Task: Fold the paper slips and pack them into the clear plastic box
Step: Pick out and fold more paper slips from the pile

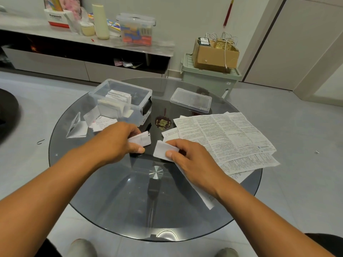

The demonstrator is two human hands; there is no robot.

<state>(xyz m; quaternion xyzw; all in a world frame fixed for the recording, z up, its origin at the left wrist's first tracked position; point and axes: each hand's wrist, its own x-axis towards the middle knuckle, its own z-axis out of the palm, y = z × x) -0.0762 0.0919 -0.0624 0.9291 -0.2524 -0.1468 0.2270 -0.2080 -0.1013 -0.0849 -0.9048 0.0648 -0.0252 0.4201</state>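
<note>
From the head camera, your left hand [118, 140] pinches a folded slip [142, 139] between thumb and curled fingers, holding it just over the glass table [111, 191] in front of the clear plastic box [122, 101]. Your right hand [187, 158] has its thumb and fingers closed on the white end of a long slip [163, 150], the rest of that strip trailing back under your wrist toward the table's near edge. This paper looks feather-light and limp, so expect it to sag and flutter unless you take it near a fold or an edge; a pinch at the creased end, as you have now, should keep it in shape. It will likely slide easily on the glass, so press it flat when you crease. The folded slip is a small white packet, several layers thick, with faint print. The long one is thin and white, printed at its far end. The box stands open at the back left of the table, folded slips standing on edge inside it at the left end, and a few more folded pieces [89, 123] lie just beside it. Its lid [191, 99] lies apart to the right, and large printed sheets [226, 138] are spread beside your right hand.
</note>
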